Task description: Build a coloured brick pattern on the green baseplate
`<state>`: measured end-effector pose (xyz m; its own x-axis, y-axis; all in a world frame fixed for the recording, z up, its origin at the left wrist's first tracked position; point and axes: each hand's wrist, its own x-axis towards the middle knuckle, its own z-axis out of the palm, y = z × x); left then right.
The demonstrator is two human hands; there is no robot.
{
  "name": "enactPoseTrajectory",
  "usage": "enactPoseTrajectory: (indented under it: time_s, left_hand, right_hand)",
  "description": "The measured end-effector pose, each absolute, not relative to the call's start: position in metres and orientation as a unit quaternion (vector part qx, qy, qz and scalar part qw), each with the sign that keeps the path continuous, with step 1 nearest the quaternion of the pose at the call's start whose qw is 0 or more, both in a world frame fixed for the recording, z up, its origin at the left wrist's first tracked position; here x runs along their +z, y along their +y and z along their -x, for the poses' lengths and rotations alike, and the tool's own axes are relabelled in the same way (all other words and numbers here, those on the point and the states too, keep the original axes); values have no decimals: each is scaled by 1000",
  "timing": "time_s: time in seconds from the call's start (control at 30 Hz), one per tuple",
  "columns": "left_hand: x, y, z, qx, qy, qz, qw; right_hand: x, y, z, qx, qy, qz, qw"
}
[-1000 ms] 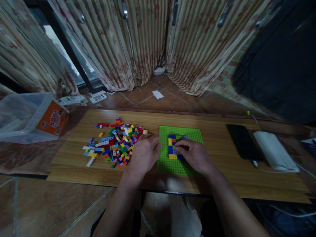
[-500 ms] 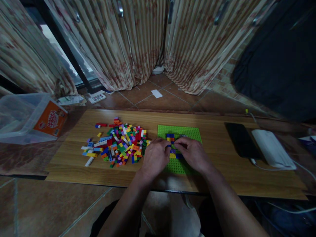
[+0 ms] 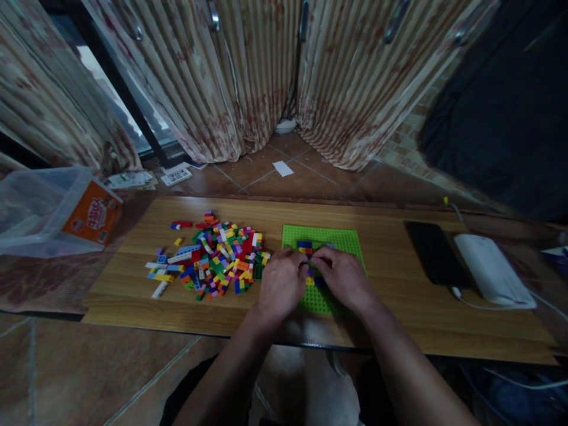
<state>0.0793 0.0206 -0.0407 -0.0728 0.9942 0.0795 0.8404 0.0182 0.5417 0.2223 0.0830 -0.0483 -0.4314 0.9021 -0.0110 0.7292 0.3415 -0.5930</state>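
A green baseplate (image 3: 344, 239) lies on the wooden board (image 3: 390, 302), with a small block of coloured bricks (image 3: 305, 246) built on it. Both hands rest on the plate and cover most of that block. My left hand (image 3: 280, 283) has its fingers curled onto the left side of the block. My right hand (image 3: 344, 278) presses its bent fingers on the right side. Whether either hand holds a loose brick is hidden. To the left lies a pile of loose coloured bricks (image 3: 217, 260).
A clear plastic tub (image 3: 39, 207) with an orange label lies at the far left. A black phone (image 3: 437, 254) and a white power bank (image 3: 488, 269) with a cable sit at the right. Curtains hang behind, with papers on the tiled floor.
My left hand left the brick pile and moved right onto the baseplate, meeting my right hand over the built block. The right hand stayed on the block.
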Motion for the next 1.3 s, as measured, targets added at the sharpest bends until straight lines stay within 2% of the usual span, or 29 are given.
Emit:
enactPoseTrajectory:
  time_s: [0.3,0.63,0.8,1.07,1.3]
  left_hand:
    - [-46,20,-84,257,703,-640,172]
    - [-45,19,-86,265,702,-636,181]
    - [-44,18,-83,269,710,-625,182]
    - [-40,19,-78,259,709,-626,197]
    - [-36,20,-74,267,709,-621,200]
  right_hand:
    - [-53,82,-230,326,-790,479,199]
    - [-55,80,-231,295,-806,475,196]
    - [-51,85,-236,326,-779,490,217]
    - [-42,107,-263,373,-663,564,321]
    - [-41,103,-254,461,-611,533,361]
